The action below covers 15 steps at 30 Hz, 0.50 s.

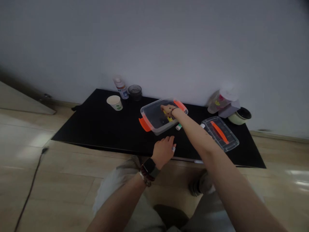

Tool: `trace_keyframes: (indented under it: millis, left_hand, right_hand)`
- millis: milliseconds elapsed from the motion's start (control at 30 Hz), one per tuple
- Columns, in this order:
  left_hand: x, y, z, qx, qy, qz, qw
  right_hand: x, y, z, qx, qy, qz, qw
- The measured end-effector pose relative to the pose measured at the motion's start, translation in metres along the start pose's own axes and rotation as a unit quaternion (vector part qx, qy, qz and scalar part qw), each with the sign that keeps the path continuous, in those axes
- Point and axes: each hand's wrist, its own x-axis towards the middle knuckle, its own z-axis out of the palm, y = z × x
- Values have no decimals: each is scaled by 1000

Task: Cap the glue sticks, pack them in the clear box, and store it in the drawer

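Observation:
A clear plastic box (154,129) with orange side latches stands uncovered at the middle of the black table. My right hand (168,110) reaches down inside it, its fingers closed around a yellow object (170,119) whose kind is hidden by the hand. At the table's front edge is my left hand (164,149), fingers curled, with the end of a small white thing (173,149) showing beside them. Just outside the box, under my right forearm, lies a small white tube with a green band (178,127).
The box's clear lid (225,135), with an orange handle, lies to the right. Behind it are a plastic jug (218,101) and a pale green pot (238,118). A paper cup (115,102), a spray can (122,89) and a dark glass (135,93) stand at left. A wall backs the table.

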Motion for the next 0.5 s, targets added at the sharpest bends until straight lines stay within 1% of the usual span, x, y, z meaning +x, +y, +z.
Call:
trace_keyframes:
  millis: [67, 133, 200, 233, 267, 300, 333, 400, 433, 467, 500]
  left_hand:
    - [1, -2, -1, -64, 53, -14, 996]
    - [2, -3, -3, -164, 111, -14, 980]
    - [3, -3, -4, -281, 156, 1, 947]
    - [4, -1, -5, -337, 167, 11, 927]
    - [5, 2, -4, -390, 159, 25, 907]
    - [5, 6, -3, -441, 129, 38, 887]
    - [5, 10, 0, -491, 79, 47, 866]
    - [3, 20, 6, -574, -49, 52, 816]
    - [1, 24, 10, -599, -102, 47, 793]
    - [-1, 28, 13, -614, -136, 39, 776]
    - [-3, 32, 15, -622, -153, 31, 768]
  right_hand:
    - [-27, 2, -23, 3, 21, -28, 999]
    - [-71, 4, -44, 11, 126, -64, 990]
    - [-125, 2, -55, 38, 195, -61, 978]
    - [-151, -1, -55, 59, 210, -43, 975]
    - [-174, -3, -51, 88, 210, -22, 973]
    - [-194, -6, -43, 128, 198, -5, 972]
    - [-209, -9, -32, 172, 181, 10, 968]
    - [-228, -11, -8, 245, 165, 37, 955]
    - [-233, -11, 3, 275, 165, 49, 946]
    - [-237, -10, 12, 300, 167, 59, 937]
    - [-240, -8, 19, 320, 168, 66, 930]
